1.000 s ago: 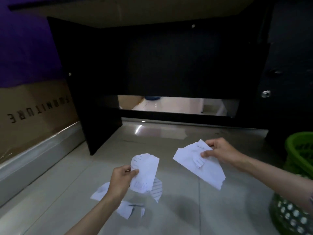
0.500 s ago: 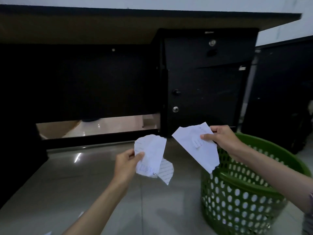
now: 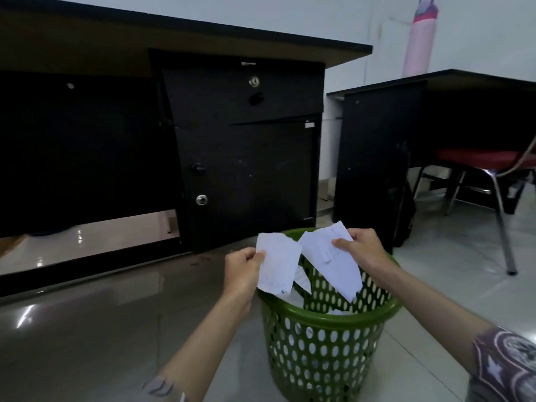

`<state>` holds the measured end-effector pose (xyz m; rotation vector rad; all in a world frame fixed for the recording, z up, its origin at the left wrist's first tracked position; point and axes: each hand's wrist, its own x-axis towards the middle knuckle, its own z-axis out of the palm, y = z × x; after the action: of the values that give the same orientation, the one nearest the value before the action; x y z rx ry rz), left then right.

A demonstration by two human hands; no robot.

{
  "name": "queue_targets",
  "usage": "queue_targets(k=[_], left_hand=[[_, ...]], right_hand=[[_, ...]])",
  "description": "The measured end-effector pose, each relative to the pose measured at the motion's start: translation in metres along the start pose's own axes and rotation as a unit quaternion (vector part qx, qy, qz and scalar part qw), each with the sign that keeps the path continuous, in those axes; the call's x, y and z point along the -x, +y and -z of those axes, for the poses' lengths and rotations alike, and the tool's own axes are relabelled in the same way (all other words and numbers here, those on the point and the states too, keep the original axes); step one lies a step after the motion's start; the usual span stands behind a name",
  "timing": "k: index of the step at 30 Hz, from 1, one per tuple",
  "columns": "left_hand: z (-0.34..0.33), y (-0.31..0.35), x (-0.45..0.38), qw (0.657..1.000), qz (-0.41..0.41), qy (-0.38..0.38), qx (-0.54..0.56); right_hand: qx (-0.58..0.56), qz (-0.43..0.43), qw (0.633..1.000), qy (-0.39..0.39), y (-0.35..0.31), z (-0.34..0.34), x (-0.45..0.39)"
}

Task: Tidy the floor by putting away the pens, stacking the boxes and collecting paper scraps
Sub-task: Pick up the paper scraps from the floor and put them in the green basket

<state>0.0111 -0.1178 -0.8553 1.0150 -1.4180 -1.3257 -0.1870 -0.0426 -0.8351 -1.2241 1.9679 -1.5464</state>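
Paper-scrap step is mid-way, at the dump point: left hand (image 3: 243,269) pinches one torn white scrap (image 3: 278,264) by its left edge between thumb and fingers, right hand (image 3: 362,248) pinches a larger torn scrap (image 3: 330,258) near its top, and both scraps hang over the open mouth of the green perforated basket (image 3: 324,343), lower tips dipping at or just inside the rim. White paper already shows inside the basket, under the held pieces and through the wall holes, so some collecting looks done. Neither held scrap is released yet; judged next is simply letting go. Pens and boxes: none in view now, so cannot tell whether those steps are done or pending. Whether scraps remain on the floor also cannot be told from this view; the tile visible around the basket shows none. Versus earlier frames: a second ago the hands held the same two scraps low over the floor with several more scraps lying below them and the basket only at the right edge; half a second ago the basket sat to the right with only the right scrap over it. Now the view has swung right, the basket is centred under both hands, and the black desk cabinet (image 3: 246,155) sits behind it. Grips look unchanged.
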Motion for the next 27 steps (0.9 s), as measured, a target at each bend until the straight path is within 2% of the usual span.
queue_targets(k=[2, 7, 17, 27], left_hand=[[-0.008, -0.004, -0.001, 1.0, 0.007, -0.015, -0.016], [-0.013, -0.008, 0.0, 0.997, 0.026, -0.063, 0.022], [0.031, -0.009, 0.005, 0.999, -0.002, -0.025, 0.022], [0.131, -0.004, 0.016, 0.999, -0.003, 0.04, -0.015]], right_hand=[[0.007, -0.016, 1.0, 0.004, 0.009, 0.006, 0.0], [0.036, -0.019, 0.999, -0.002, 0.019, 0.012, 0.0], [0.03, 0.014, 0.999, -0.043, 0.003, -0.026, -0.005], [-0.012, 0.092, 0.984, -0.151, -0.06, -0.123, 0.02]])
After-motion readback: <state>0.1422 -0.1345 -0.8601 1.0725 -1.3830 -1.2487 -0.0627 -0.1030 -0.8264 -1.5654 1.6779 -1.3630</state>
